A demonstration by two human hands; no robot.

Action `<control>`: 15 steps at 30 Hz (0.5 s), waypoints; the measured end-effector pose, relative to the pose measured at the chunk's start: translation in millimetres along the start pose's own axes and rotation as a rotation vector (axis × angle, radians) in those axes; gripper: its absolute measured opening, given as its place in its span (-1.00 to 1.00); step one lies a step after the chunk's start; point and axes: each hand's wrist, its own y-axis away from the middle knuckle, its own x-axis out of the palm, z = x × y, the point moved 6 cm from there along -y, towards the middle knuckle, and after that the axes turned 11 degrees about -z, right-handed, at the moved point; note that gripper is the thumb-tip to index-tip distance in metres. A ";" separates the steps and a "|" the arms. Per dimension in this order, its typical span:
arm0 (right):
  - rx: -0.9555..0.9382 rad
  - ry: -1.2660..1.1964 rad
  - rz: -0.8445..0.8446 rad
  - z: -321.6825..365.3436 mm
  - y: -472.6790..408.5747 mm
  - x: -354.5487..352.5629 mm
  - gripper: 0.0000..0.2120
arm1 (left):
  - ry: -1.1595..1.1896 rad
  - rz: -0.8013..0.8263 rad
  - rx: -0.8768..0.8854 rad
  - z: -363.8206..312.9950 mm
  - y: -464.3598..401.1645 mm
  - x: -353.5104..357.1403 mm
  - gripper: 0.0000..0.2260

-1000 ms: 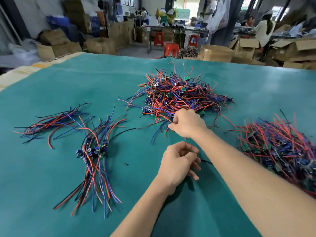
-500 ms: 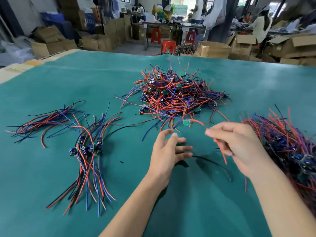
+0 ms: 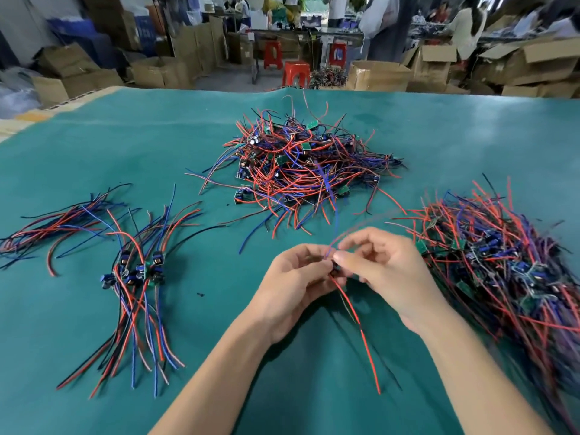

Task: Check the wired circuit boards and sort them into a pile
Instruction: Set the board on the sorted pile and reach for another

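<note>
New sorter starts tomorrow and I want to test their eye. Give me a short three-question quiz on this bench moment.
1. True or false: both hands, the left hand and the right hand, hold one wired board between them.
2. Which wire hangs from that board toward the person: A red, B blue, C yellow?
3. Fill in: the tidy bundle, its wires lying roughly parallel, lies to the person's ____.

Key: 1 true; 2 A, the red wire; 3 left. The tangled heap sits straight ahead on the green mat.
</note>
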 end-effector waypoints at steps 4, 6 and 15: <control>0.058 -0.071 0.088 0.1 4.2 5.3 -0.94 | 0.042 0.062 -0.035 0.1 5.5 3.6 -0.69; 0.086 -0.101 0.114 -1.2 5.4 6.4 -0.90 | 0.029 0.048 -0.038 -0.4 5.6 1.4 -0.66; 0.081 -0.149 0.060 -5.8 1.3 3.4 -0.90 | -0.154 0.062 -0.068 6.3 5.2 -1.3 -0.88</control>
